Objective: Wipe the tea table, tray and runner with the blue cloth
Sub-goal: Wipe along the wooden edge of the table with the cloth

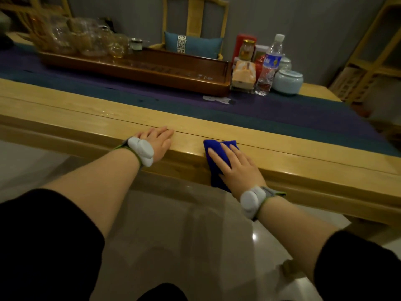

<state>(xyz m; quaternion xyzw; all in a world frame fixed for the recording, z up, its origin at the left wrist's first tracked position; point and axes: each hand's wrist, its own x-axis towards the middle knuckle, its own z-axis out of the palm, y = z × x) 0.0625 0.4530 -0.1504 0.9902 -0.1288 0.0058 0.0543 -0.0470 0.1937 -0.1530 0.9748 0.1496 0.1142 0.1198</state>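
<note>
The blue cloth [213, 153] lies folded over the near edge of the light wooden tea table [86, 118], part of it hanging down the front. My right hand [236, 164] presses flat on it with straight fingers. My left hand [157, 141] rests open on the table edge, a short way left of the cloth. A dark blue and purple runner [271, 114] covers the table's middle. The brown wooden tray [138, 72] stands on the runner at the back, with glassware on its left end.
Right of the tray stand a water bottle [269, 66], a jar [247, 49], a packet [243, 76] and pale ceramic pots [287, 82]. A white paper scrap [217, 98] lies on the runner. A chair with a blue cushion [193, 45] stands behind the table.
</note>
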